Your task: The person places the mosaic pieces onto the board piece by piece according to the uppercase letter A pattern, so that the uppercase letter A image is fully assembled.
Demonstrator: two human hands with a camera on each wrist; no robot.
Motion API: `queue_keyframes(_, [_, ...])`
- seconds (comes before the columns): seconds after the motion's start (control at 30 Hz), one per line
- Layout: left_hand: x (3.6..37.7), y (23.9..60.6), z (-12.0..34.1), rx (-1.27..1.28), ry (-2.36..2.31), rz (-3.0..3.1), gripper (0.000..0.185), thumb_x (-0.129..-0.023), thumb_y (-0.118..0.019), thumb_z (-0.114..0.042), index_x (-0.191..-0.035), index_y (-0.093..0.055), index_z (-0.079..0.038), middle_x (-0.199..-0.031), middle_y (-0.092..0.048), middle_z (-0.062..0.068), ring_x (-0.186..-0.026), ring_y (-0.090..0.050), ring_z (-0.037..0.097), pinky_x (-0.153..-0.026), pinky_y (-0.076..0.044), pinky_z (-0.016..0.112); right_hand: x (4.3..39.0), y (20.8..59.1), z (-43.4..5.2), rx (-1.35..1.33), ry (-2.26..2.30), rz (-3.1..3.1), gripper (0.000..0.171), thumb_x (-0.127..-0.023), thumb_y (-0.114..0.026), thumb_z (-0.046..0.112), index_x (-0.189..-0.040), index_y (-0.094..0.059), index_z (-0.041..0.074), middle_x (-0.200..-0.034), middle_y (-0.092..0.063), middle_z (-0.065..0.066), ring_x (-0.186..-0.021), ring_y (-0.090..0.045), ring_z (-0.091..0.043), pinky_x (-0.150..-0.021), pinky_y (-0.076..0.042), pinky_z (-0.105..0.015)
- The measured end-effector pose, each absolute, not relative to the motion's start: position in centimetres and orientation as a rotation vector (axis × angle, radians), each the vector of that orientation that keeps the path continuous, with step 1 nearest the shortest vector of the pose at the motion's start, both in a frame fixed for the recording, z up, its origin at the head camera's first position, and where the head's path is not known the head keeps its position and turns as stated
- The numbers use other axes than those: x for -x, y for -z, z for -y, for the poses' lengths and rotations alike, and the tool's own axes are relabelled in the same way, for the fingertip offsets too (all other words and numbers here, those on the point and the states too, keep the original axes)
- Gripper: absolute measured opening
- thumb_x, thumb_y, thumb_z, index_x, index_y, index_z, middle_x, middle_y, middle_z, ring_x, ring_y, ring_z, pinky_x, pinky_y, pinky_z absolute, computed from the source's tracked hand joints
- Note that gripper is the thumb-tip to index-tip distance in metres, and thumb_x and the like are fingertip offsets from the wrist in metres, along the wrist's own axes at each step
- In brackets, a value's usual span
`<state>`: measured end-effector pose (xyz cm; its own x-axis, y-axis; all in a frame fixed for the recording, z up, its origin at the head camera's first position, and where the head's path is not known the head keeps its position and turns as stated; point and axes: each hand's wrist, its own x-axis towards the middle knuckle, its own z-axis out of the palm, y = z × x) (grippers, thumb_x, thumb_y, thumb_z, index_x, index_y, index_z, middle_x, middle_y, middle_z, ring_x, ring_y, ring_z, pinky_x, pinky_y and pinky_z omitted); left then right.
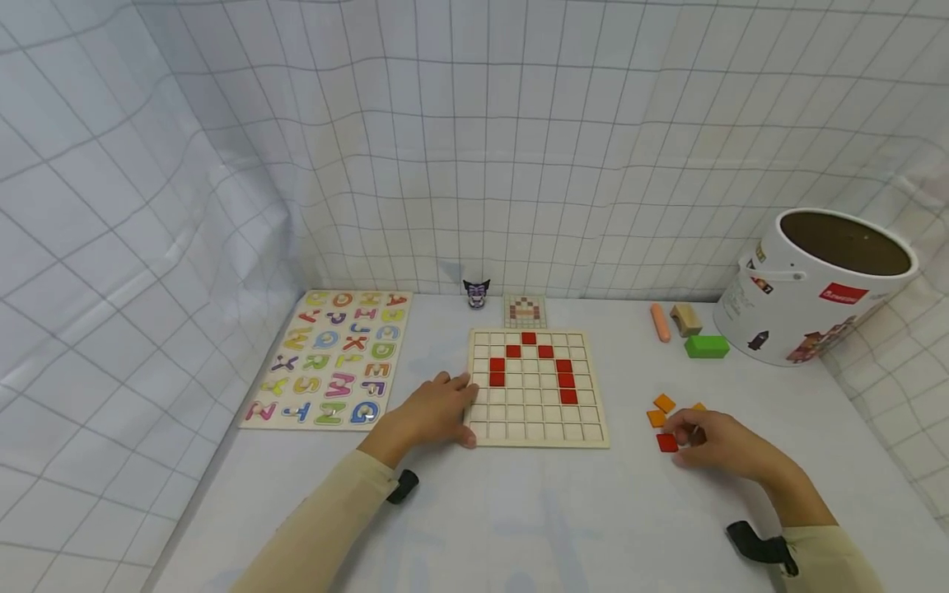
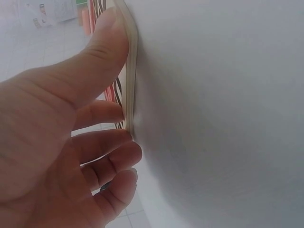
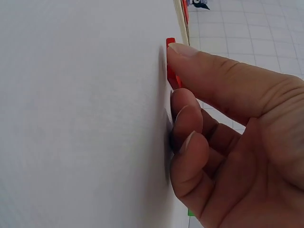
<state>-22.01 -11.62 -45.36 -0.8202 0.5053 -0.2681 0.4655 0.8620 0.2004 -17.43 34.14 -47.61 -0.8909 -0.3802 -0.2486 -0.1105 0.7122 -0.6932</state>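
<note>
Here alphabet puzzle (image 1: 331,356) reads A, B, C

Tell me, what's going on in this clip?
A person sits at a white table with a wooden grid board that has red tiles laid in an arch across its upper rows. The left hand rests against the board's left edge, thumb along it. The right hand pinches a loose red tile on the table, beside a few orange tiles. An alphabet puzzle and a white bucket sit off to the sides.
</note>
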Motion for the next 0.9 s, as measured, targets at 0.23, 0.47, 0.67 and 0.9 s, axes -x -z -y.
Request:
queue_keyframes(0.23, [21.97,45.09,11.65,-0.714,-0.190,-2.722,0.087,-0.082,-0.083,-0.048,-0.151,-0.049,-0.007,-0.161,-0.040,0.013,-0.141,-0.041,0.036,-0.114,-0.038,0.052,17.53,47.83,-33.77,0.377,0.938,-2.586,0.024,-0.085,-0.080,0.014,-0.105,-0.067,0.013,-0.093,-0.057,-0.001,-0.091,-0.052,-0.018,-0.073,-0.047,-0.023])
queue_keyframes(0.47, [21.99,45.03,11.67,-0.724,-0.175,-2.720,0.086,-0.081,-0.083,-0.048,-0.150,-0.050,-0.007,-0.161,-0.040,0.013,-0.139,-0.042,0.035,-0.113,-0.040,0.051,17.51,47.79,-33.73,0.446,0.927,-2.614,0.027,-0.084,-0.082,0.015,-0.103,-0.064,0.013,-0.093,-0.059,0.001,-0.089,-0.053,-0.016,-0.074,-0.048,-0.024])
queue_keyframes(0.67, [21.97,44.89,11.61,-0.726,-0.171,-2.717,0.086,-0.082,-0.082,-0.048,-0.150,-0.050,-0.007,-0.161,-0.040,0.013,-0.139,-0.042,0.035,-0.114,-0.039,0.051,17.54,47.74,-33.45,0.469,0.918,-2.577,0.026,-0.085,-0.082,0.017,-0.104,-0.064,0.014,-0.091,-0.058,0.002,-0.087,-0.052,-0.015,-0.072,-0.047,-0.024])
queue_keyframes(0.9, [21.95,44.90,11.48,-0.732,-0.158,-2.711,0.085,-0.083,-0.082,-0.048,-0.151,-0.050,-0.008,-0.160,-0.041,0.012,-0.140,-0.042,0.035,-0.114,-0.038,0.050,17.45,47.68,-33.60,0.516,1.013,-2.482,0.021,-0.092,-0.073,0.013,-0.111,-0.065,0.013,-0.088,-0.055,-0.002,-0.083,-0.051,-0.012,-0.066,-0.043,-0.026])
